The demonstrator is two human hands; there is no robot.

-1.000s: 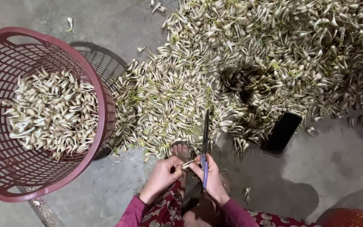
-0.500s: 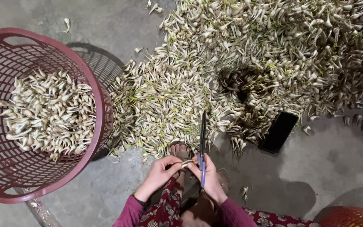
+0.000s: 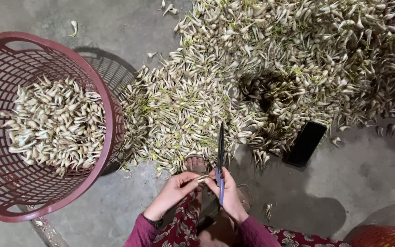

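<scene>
My right hand [image 3: 228, 195] grips a pair of blue-handled scissors [image 3: 220, 151] whose dark blades point away from me toward a big heap of pale bulbs with green shoots [image 3: 270, 77]. My left hand [image 3: 175, 191] pinches one small pale bulb [image 3: 203, 179] and holds it against the scissors' handle end. Both hands meet just above my knees, near my sandalled toes [image 3: 195, 163]. A maroon plastic basket [image 3: 108, 98] on the left holds a mound of trimmed bulbs [image 3: 56, 123].
A black phone [image 3: 305, 143] lies on the concrete floor at the heap's near edge. An orange basket rim [image 3: 380, 235] shows at the bottom right. Stray bulbs lie scattered on the floor around the heap.
My hands have stayed together at the scissors with only slight shifts. The view has drifted a little, so the basket and heap sit marginally lower.
</scene>
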